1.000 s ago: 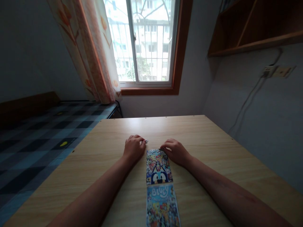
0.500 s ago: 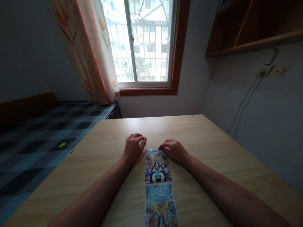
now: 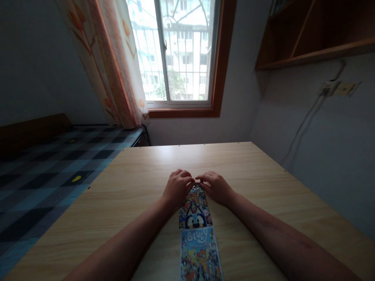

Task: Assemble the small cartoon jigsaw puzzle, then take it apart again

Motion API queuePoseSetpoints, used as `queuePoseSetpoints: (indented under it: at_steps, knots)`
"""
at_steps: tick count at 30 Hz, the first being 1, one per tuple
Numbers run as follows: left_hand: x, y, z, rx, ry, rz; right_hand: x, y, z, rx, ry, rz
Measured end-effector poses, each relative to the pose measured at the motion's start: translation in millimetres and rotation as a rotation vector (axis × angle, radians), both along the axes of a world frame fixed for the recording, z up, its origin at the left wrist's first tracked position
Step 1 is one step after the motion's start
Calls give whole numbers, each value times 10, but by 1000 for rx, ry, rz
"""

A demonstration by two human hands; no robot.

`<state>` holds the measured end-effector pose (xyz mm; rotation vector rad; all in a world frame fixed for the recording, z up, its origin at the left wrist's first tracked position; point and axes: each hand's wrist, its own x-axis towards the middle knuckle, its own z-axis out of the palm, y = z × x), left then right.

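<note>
So both hands are up at the far end of the colorful picture with the blue dog face (image 3: 196,219), which lies flat on the light wood-grain worktop (image 3: 140,175). The left hand (image 3: 178,186) is over its far left corner with the fingers curled and the thumb close to the index finger. The right hand (image 3: 215,186) is at the far right corner, fingers bent and bunched toward the left one, so the fingertips nearly meet. Looks like there might be something tiny between the left fingertips, but it's too small and dim up there, so I can't tell if either hand is actually gripping anything.

Right below the dog picture, on the near side, is the sheet with "BLUEY" across the top (image 3: 200,257), edges about touching, its bottom running out of view. Past the worktop there's a window (image 3: 187,58), a tulip-print curtain (image 3: 108,66) and, on the left, a bed with a checked cover (image 3: 58,171).
</note>
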<state>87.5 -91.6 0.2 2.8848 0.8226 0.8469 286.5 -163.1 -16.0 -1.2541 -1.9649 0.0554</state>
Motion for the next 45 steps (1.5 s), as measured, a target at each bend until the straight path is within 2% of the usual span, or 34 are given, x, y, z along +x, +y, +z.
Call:
queuePoseSetpoints:
  at_steps: [20,27,31,38,45]
  knots:
    - [-34,92,-56,-147,-136,82,21,27,-57,-27,36,-10]
    - [-77,135,-51,-149,-146,165,46,50,-102,-40,52,-20]
    - [-86,145,-55,-149,-167,168,48,47,-106,-31,58,-27]
    - [-86,142,-39,-98,-231,157,74,60,-93,11,116,-120]
    - [-47,90,-11,-133,-279,96,31,77,-57,-17,264,-123]
